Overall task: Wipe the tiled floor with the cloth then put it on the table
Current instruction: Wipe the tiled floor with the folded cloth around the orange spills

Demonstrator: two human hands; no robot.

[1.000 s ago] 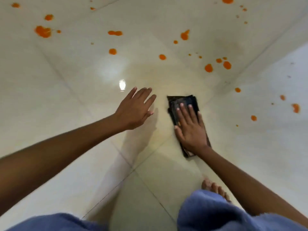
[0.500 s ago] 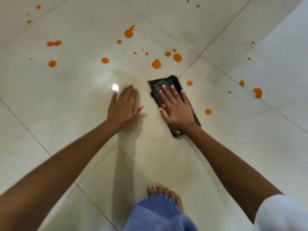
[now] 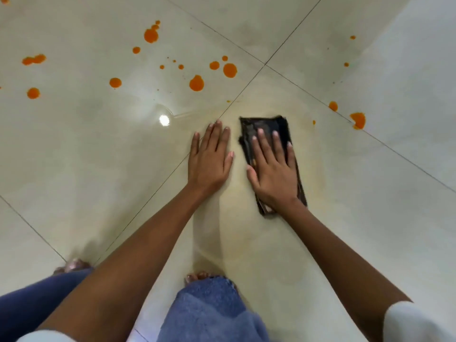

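Note:
A dark folded cloth [image 3: 265, 125] lies flat on the pale tiled floor [image 3: 98, 156]. My right hand [image 3: 272, 166] presses down on it with fingers spread, covering its middle. My left hand [image 3: 209, 159] rests flat on the bare tile just left of the cloth, fingers together, holding nothing. Orange spots [image 3: 196, 83] dot the floor beyond both hands, and more orange spots [image 3: 357, 119] lie to the right of the cloth. A faint yellowish smear surrounds the cloth.
My bare feet [image 3: 199, 276] and blue jean legs [image 3: 212, 312] are at the bottom of the view. Dark grout lines [image 3: 265, 64] cross just beyond the cloth. A ceiling light reflects as a bright glare [image 3: 164, 119] on the tile. No table is in view.
The view has swung and my body has shifted, so the hands sit lower in the frame. My left hand has come down flat on the floor. My right hand stays pressed on the cloth.

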